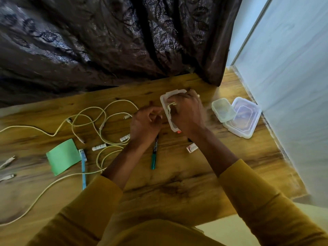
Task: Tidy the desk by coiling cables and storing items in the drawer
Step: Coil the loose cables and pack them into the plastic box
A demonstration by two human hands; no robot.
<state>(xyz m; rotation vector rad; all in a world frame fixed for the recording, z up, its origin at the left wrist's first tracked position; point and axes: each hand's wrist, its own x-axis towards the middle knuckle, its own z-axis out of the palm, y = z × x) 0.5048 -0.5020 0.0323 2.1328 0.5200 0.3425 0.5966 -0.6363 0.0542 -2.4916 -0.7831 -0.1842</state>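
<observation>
The right hand (186, 114) grips a small coil of pale cable (171, 106) over a clear plastic container (166, 96). Just beside it, the left hand (144, 124) is curled; whether it holds anything, I cannot tell. Loose yellow cables (92, 121) sprawl on the surface (177, 180) beyond the left hand, a green marker (154, 153) between the wrists.

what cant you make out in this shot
Head view only:
- Inside of the plastic box: covered by the right hand.
- Whatever the left hand pinches: hidden by curled fingers.
- Cables: run off the left edge.
- Cable tag print: too small.
- Drawer: not in view.
</observation>
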